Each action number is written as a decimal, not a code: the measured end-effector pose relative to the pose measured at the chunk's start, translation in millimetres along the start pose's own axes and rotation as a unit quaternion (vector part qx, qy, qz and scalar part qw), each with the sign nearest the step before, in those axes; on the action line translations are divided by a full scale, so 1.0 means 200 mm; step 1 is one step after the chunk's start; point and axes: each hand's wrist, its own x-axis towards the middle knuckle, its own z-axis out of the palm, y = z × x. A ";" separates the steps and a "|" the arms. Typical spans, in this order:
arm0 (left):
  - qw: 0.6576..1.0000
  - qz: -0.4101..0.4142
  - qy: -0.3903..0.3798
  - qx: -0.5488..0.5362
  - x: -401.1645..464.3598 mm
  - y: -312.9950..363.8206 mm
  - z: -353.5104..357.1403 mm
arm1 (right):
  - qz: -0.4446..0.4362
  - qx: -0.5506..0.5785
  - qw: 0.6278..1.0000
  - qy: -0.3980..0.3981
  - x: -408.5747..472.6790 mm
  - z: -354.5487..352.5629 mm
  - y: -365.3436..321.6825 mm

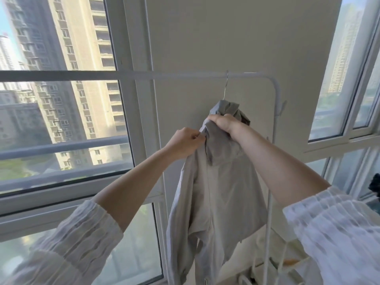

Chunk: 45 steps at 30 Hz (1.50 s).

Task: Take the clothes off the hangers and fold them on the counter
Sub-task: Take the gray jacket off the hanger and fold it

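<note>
A pale grey jacket (213, 192) of thin, lightweight cloth hangs from a metal hanger (225, 85), seen from the wearer's head camera looking slightly upward. Only the hanger's thin wire hook and neck show; the rest is hidden inside the garment. The hook sits over the horizontal bar of a white clothes rail (185, 75), close to where the bar curves down into its right-hand upright.

The jacket's top is bunched into a crumpled peak just under the hook, darker grey in the folds. Below, the cloth falls loose and creased, with what looks like a zip line running down the middle and a sleeve drooping on the left side. The lower hem hangs uneven.

The left hand (186, 141) pinches a fold of cloth at the jacket's left shoulder, thumb and fingers curled tight on it. The right hand (223, 122) grips the gathered collar near the top, fingers wrapped over the fabric. Both forearms are bare, with white gathered sleeves (86, 239) pushed back toward the elbows.

Behind the rail stands a plain pale wall (236, 38). Large windows (61, 110) on either side show tall apartment blocks in sunlight.
</note>
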 end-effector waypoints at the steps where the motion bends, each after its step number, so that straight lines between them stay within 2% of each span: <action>1: 1.000 -0.004 0.000 0.012 -0.02 -0.02 -0.03 | 0.001 -0.006 1.000 0.001 -0.01 0.04 -0.01; 8: 0.997 -0.067 0.027 0.031 -0.31 -0.34 -0.31 | -0.039 -0.037 0.998 -0.035 -0.16 0.56 -0.18; 14: 0.989 -0.119 0.062 0.056 -0.78 -0.68 -0.76 | -0.101 -0.088 0.988 -0.079 -0.43 1.23 -0.41; 21: 0.968 -0.188 0.134 0.099 -1.45 -1.05 -1.36 | -0.159 -0.033 0.971 -0.176 -0.98 2.03 -0.73; 25: 0.954 -0.231 0.157 0.113 -1.80 -1.20 -1.62 | -0.187 -0.024 0.951 -0.245 -1.26 2.40 -0.88; 27: 0.942 -0.257 0.187 0.110 -1.98 -1.26 -1.73 | -0.184 -0.027 0.943 -0.278 -1.42 2.58 -0.95; 30: 0.921 -0.287 0.237 0.111 -2.25 -1.32 -1.89 | -0.224 -0.010 0.919 -0.325 -1.66 2.81 -1.06; 35: 0.887 -0.346 0.236 0.195 -2.49 -1.26 -2.07 | -0.218 0.038 0.897 -0.383 -1.88 3.02 -1.17; 37: 0.881 -0.360 0.238 0.192 -2.52 -1.25 -2.10 | -0.200 0.043 0.893 -0.401 -1.90 3.03 -1.18; 42: 0.879 -0.370 0.226 0.197 -2.44 -1.19 -2.03 | -0.200 0.048 0.893 -0.400 -1.81 2.99 -1.12; 45: 0.887 -0.375 0.175 0.205 -2.37 -1.13 -2.04 | -0.210 0.066 0.888 -0.403 -1.76 2.95 -1.09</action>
